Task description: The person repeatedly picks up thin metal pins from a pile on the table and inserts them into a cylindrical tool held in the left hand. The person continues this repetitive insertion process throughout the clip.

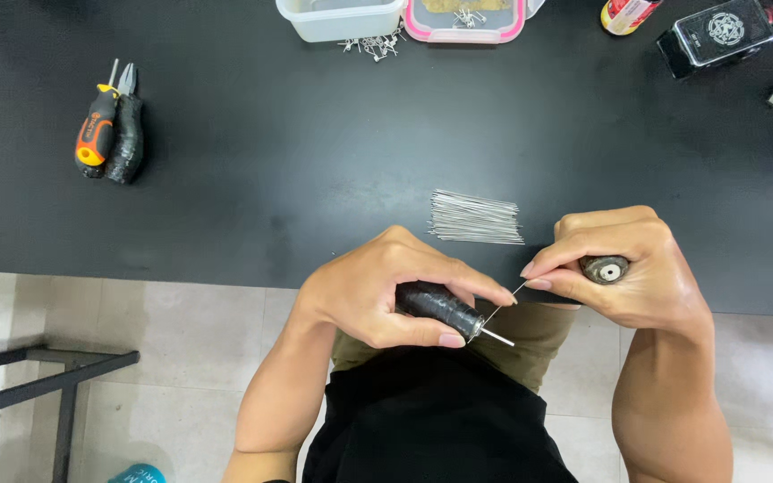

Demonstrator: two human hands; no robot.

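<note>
Wire pinched by right hand; left hand fingers clamped on black-handled tool.

Our left hand and right hand sit side by side at the near edge of the bench, a thin wire running between them. Just behind them on the bench lies a bundle of wires. Far left lie a screwdriver and pliers, touching. Along the far edge we have two containers, loose bent pieces before them, and a boxy device to the right.
</note>
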